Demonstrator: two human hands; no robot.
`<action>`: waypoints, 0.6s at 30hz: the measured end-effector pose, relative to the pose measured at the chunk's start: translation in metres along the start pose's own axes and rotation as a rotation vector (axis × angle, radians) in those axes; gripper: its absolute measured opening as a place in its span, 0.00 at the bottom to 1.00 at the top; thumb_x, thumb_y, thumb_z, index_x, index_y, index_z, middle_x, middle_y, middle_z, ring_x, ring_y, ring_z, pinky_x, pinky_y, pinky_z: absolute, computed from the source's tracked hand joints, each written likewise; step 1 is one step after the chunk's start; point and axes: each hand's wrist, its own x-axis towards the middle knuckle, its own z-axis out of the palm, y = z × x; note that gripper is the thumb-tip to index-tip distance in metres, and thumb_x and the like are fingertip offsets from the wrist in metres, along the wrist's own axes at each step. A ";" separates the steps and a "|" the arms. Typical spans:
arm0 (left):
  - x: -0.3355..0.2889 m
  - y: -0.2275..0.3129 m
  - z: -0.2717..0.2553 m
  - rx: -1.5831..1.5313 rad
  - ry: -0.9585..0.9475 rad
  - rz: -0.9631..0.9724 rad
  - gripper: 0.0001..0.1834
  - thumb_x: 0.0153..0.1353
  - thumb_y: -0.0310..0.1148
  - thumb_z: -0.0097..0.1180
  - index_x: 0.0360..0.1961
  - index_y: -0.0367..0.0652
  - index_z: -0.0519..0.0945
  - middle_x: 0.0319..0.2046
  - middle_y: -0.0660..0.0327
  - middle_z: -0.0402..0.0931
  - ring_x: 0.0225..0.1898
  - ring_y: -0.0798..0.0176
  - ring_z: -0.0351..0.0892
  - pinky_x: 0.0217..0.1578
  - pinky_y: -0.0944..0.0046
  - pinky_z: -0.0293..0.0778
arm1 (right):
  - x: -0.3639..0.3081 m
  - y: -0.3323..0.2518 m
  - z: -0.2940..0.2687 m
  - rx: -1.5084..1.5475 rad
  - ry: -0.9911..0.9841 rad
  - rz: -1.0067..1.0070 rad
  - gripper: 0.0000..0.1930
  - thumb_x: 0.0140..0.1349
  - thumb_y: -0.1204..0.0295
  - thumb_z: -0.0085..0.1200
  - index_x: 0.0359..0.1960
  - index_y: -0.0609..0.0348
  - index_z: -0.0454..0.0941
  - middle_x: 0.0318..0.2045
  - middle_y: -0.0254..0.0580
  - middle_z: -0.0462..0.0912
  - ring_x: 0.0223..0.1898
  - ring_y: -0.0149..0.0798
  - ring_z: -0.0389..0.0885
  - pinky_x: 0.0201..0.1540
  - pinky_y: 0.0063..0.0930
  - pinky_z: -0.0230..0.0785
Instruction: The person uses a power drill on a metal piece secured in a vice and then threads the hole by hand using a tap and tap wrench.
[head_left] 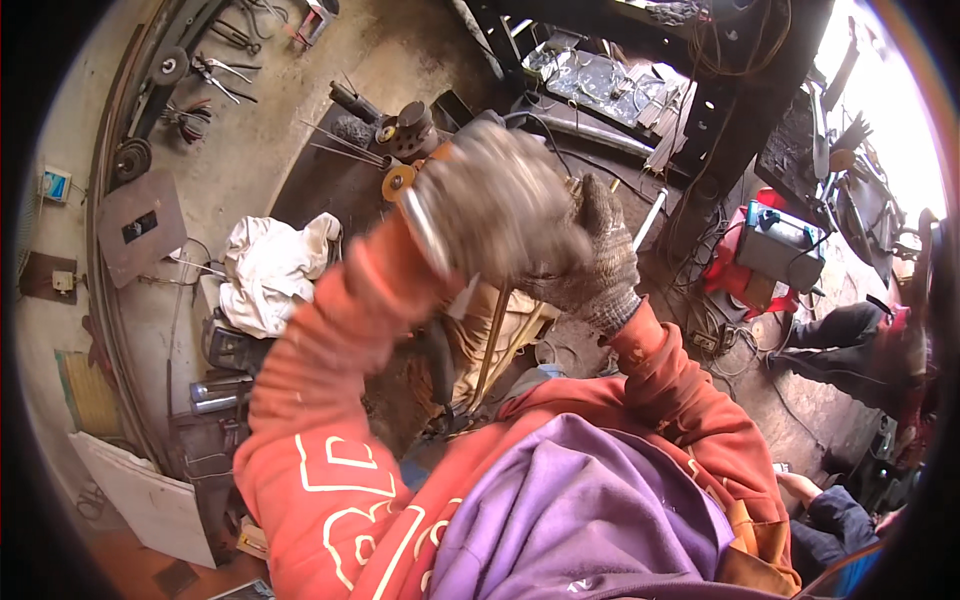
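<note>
Both my hands wear dirty grey-brown knit work gloves and meet in front of my chest. My left hand (pixel 500 205) is smeared by motion, and its fingers cannot be made out. Just to its right, partly covered by it, is my right hand (pixel 605 260); one gloved finger or thumb points up, and the other fingers are hidden. A thin brown rod (pixel 490 345) slants down from below the hands; whether either hand grips it cannot be seen. Beyond my left hand lies an orange power tool (pixel 398 182) with a yellowish disc, largely hidden by the glove.
White cloth (pixel 280 270) lies at the left, with pliers (pixel 222 78) on the floor farther up. A dark metal frame (pixel 740 110) stands at the far right. Nearer are a grey-blue machine (pixel 780 245), cables, a person's dark-trousered leg (pixel 840 340) and another person's hand (pixel 798 487).
</note>
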 end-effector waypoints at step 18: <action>-0.014 -0.033 0.024 -0.033 0.087 -0.035 0.12 0.66 0.37 0.64 0.45 0.42 0.89 0.56 0.44 0.83 0.59 0.37 0.80 0.61 0.41 0.74 | -0.015 -0.015 0.010 -0.104 0.158 -0.019 0.56 0.46 0.48 0.81 0.73 0.65 0.66 0.65 0.63 0.75 0.65 0.73 0.73 0.70 0.64 0.65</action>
